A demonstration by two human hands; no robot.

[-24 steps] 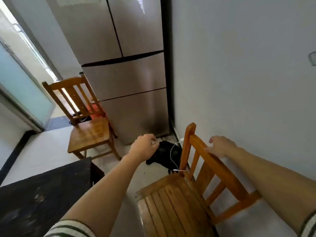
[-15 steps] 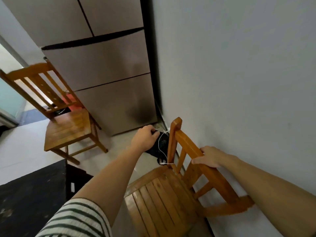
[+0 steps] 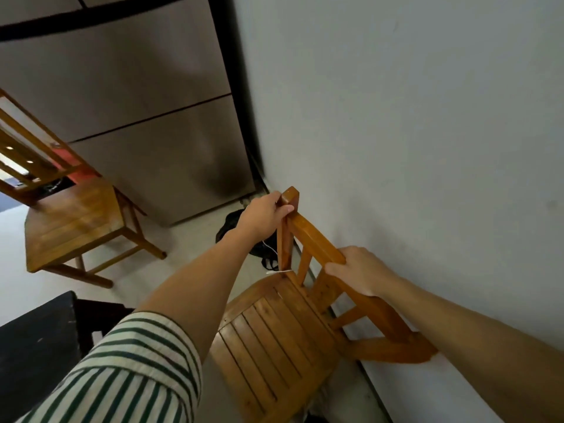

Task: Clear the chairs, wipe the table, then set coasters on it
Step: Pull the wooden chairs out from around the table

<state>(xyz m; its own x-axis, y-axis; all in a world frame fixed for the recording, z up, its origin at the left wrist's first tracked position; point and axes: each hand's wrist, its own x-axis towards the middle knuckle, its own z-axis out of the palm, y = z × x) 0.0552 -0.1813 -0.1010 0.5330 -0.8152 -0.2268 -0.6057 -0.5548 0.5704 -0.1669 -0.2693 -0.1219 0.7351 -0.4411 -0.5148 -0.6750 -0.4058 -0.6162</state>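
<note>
Holds the near chair (image 3: 274, 331) by its backrest with both grips. Closes the left grip (image 3: 265, 215) round the top of the backrest's far post, fingers wrapped over the wood just under its tip, near the middle of the view. Closes the right grip (image 3: 360, 270) on the curved top rail, at 4 o'clock from the left one, fingers hooked over the rail's front edge. Reaches in with both bare forearms from 6 and 4 o'clock, the left one out of a striped sleeve (image 3: 128, 370) at 7 o'clock.

Places that chair at 5 o'clock in the view, slatted seat facing the camera, backrest turned to the white wall (image 3: 396, 117) and close against it; cannot tell whether touching.

Shows a second chair (image 3: 73, 215) at 9 o'clock, well apart from the first, standing on the pale floor (image 3: 12, 264) in front of a steel-coloured refrigerator (image 3: 137, 117) that fills 11 o'clock. Shows something red (image 3: 82, 170) behind its backrest, too blurred to name.

Shows a black bag (image 3: 224, 230) on the floor beneath the left wrist, between the refrigerator and the near chair, with a white cable (image 3: 277, 271) running from it to the seat's back corner.

Puts the dark surface (image 3: 33, 355) at 8 o'clock, only one corner in view, scuffed pale in spots, just beside the striped sleeve.
</note>
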